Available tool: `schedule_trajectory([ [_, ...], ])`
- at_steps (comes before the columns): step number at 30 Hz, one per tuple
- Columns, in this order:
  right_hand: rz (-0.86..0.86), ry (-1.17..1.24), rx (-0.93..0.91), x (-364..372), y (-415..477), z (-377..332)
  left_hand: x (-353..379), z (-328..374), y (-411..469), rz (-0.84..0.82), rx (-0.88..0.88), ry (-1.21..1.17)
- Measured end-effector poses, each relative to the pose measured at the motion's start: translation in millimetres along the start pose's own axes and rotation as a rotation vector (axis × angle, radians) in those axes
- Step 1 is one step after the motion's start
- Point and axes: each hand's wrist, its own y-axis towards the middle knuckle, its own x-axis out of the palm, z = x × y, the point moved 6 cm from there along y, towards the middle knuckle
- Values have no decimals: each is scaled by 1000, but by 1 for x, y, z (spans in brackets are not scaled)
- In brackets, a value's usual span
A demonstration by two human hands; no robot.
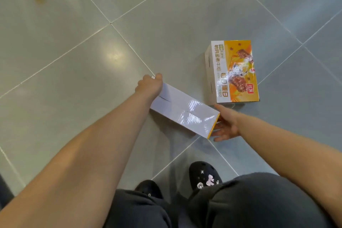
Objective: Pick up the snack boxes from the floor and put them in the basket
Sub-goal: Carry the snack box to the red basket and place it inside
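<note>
I clamp the long white cardboard snack box (183, 113) endwise, left hand (149, 84) curled over its far end, right hand (224, 126) pressing flat against the near one — so it lifts level.

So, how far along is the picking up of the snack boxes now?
Done: nothing that shows; no basket is in view. In hand: the left hand grips the far end of the white-sided box, and the right hand presses its straight fingers on the yellow end. Left: this box must go to the basket, and the orange box lies untouched on the floor.
</note>
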Motion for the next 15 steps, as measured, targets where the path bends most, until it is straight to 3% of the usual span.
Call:
schedule_trajectory([
  [5,-8,-8,0,11,-4,0,3,-18,2,-26,-54,-74],
  [9,-41,13,20,38,-42,20,-26,-47,-43,94,-132,-122],
  [15,143,-15,4,25,-159,52,-84,-49,-151,73,-191,-104],
])
